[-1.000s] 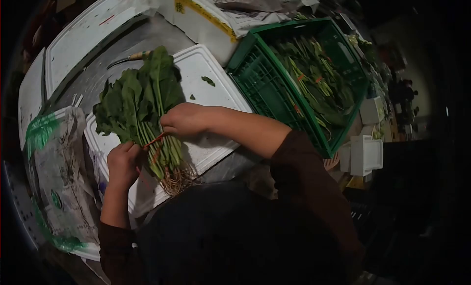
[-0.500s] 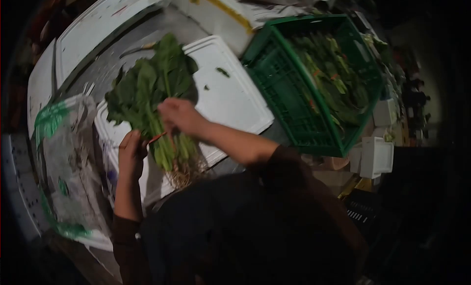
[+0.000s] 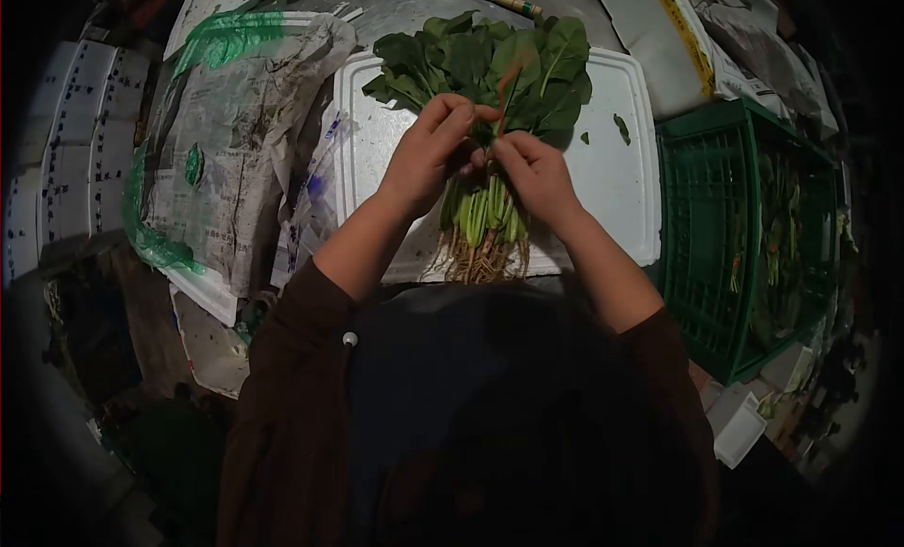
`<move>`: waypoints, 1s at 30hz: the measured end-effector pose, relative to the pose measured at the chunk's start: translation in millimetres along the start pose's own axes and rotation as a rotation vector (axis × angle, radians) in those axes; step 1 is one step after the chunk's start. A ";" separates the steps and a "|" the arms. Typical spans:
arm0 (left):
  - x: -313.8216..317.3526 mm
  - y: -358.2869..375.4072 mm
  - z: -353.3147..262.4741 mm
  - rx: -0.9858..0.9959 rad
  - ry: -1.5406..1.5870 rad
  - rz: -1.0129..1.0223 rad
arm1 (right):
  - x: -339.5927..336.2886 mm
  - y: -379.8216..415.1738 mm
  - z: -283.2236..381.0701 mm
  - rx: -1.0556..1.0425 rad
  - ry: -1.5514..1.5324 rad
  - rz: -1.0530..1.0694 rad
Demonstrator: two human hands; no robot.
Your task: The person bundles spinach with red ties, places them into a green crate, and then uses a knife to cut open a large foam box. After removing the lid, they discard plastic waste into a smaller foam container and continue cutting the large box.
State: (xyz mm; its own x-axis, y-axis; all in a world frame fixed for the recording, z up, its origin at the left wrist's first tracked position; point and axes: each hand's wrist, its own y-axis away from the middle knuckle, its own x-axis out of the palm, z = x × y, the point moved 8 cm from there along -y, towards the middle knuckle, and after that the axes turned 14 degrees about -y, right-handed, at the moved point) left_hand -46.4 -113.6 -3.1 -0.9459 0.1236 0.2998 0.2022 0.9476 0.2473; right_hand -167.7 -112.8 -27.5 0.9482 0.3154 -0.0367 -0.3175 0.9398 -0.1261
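Note:
A bunch of leafy greens (image 3: 480, 217) that looks like spinach lies on a white foam lid (image 3: 612, 208), leaves away from me and brown roots toward me. My left hand (image 3: 424, 156) and my right hand (image 3: 539, 178) meet over the stems just below the leaves. Between them, a thin red tie (image 3: 509, 81) sticks up across the leaves. The fingers of both hands are pinched together at its base. They hide the part of the tie around the stems.
To the right, a green crate (image 3: 706, 227) holds more tied greens. Beyond the leaves lies a curved knife (image 3: 513, 3) with a wooden handle. Newspaper and green-edged plastic (image 3: 226, 152) cover a box on the left. Stacked white foam boxes (image 3: 71, 142) stand farther left. Leaf scraps (image 3: 621, 129) dot the lid.
My view has turned, so the bunch now sits upright before me. My hands, apart earlier with the tie stretched from the left one, have come together over the stems. The tie's end now points upward.

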 end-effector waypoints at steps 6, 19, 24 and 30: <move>21.0 1.9 22.1 0.291 -1.220 0.004 | -28.3 5.9 -10.2 0.184 -0.421 -0.202; 18.9 3.1 36.5 0.162 -1.271 0.140 | -41.1 9.3 -34.9 0.438 -0.695 -0.355; 39.7 10.2 33.6 0.414 -1.544 0.048 | -16.7 9.1 -8.4 0.357 -0.897 -0.349; 38.2 14.4 26.7 0.428 -1.348 0.052 | -37.1 14.4 -17.7 0.406 -0.941 -0.403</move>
State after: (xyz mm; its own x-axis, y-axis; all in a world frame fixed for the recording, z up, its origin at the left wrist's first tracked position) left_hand -86.4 -87.4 -12.7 -0.5022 0.1122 -0.8575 0.3829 0.9179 -0.1042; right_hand -207.3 -113.3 -45.5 0.6546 -0.2127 0.7254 -0.1269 0.9151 0.3828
